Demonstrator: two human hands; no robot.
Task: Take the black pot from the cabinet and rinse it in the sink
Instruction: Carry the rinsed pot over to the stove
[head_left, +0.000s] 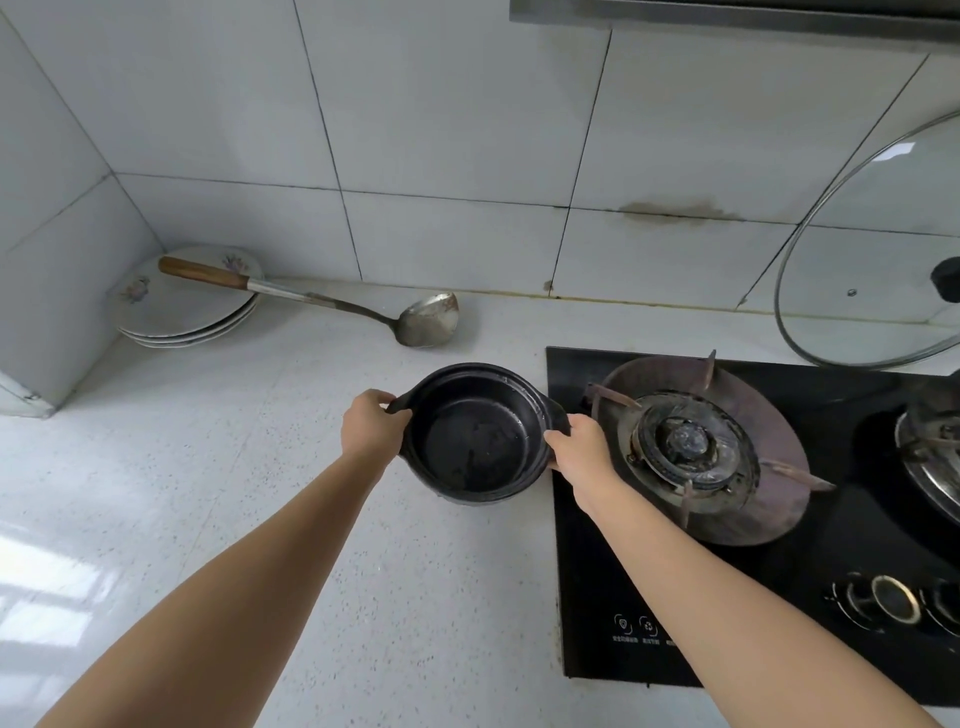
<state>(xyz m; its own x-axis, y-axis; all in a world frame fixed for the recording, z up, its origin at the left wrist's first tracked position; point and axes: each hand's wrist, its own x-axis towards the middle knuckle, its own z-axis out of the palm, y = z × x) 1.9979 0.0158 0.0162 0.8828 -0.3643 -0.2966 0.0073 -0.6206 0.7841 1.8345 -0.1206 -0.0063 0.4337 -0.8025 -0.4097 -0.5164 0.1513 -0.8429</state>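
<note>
While both bare arms reach forward over the white speckled counter (249, 493), the black pot (475, 434) sits upright between the hands, at the counter's edge just beside the black glass stove (779, 623); whether its base rests on the counter or is held just above it cannot be told. The left hand (370, 428) has its fingers curled around the pot's left handle, and the right hand (579, 441) grips the right handle and rim in the same way. The pot is open, with no lid, and its inside looks dark and bare. On the stove, a round burner (691, 447) lies just right of the right hand. At the back left corner, a stack of white flowered plates (182, 306) stands against the tiled wall, and a metal spatula (426, 319) with a wooden handle rests across them, its blade on the counter. A glass lid (872, 244) leans at the far right.
</note>
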